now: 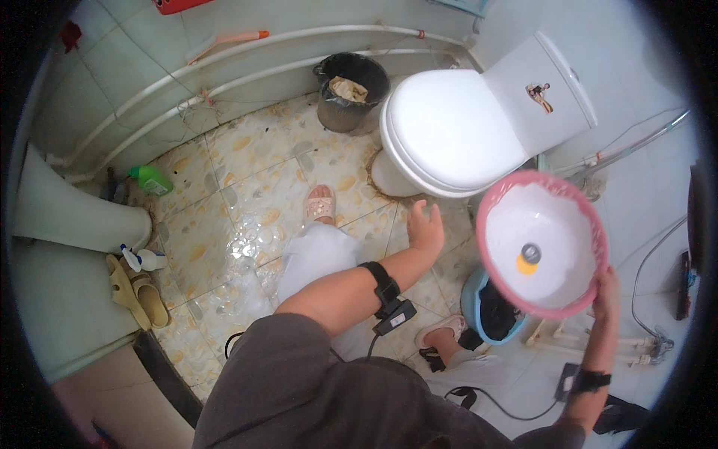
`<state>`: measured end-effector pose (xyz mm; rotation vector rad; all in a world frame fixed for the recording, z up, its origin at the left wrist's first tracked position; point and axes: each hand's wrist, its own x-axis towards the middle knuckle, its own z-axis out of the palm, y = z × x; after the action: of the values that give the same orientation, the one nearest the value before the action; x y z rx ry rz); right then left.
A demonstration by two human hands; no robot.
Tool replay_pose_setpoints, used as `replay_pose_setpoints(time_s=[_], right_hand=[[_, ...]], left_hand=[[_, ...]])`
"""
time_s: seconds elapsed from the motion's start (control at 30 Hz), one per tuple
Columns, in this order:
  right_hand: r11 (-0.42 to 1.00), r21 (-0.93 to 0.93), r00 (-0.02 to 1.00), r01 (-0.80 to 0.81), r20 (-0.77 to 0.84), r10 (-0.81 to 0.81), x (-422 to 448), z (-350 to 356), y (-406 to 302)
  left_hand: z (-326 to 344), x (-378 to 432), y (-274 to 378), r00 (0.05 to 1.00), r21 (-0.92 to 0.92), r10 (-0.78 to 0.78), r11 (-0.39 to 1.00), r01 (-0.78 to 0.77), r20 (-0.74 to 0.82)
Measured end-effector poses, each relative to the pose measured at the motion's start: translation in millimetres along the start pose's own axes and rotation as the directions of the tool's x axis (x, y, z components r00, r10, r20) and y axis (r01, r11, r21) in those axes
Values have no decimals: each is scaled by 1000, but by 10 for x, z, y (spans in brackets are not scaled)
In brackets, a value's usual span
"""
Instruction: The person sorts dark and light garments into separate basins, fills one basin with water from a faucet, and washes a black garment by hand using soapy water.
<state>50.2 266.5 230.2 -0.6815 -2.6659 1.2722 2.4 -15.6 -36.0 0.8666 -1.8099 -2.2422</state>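
My right hand grips the right rim of a round plastic basin with a pink rim and a white inside. A grey disc and a yellow spot show on its bottom. The basin is tilted, its inside facing up towards me. My left hand is empty, fingers apart, between the basin and my left foot, just below the front edge of the white toilet, whose lid is down. Below the basin stands a blue tub holding dark cloth, partly hidden by the basin.
A black bin with crumpled paper stands by the wall pipes. A green bottle, a spray bottle and slippers lie near the white pedestal at left. The tiled floor looks wet. Cables hang from my arm straps. Pipes and a tap are at right.
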Motion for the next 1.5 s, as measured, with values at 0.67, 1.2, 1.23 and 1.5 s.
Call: replay_pose_setpoints(time_s=[0.67, 1.2, 1.23, 1.5], right_hand=[[387, -714, 442, 583, -121, -889, 1468, 2475, -3334], [961, 95, 945, 259, -229, -232, 2045, 218, -1073], [954, 221, 963, 200, -225, -150, 1789, 189, -805], [836, 531, 977, -136, -66, 201, 843, 774, 206]], left_hand=[[-114, 16, 299, 766, -153, -230, 907, 393, 600], [-67, -61, 181, 796, -72, -207, 952, 298, 569], [-49, -71, 136, 806, -52, -199, 960, 274, 557], [63, -160, 16, 745, -6, -246, 948, 318, 620]])
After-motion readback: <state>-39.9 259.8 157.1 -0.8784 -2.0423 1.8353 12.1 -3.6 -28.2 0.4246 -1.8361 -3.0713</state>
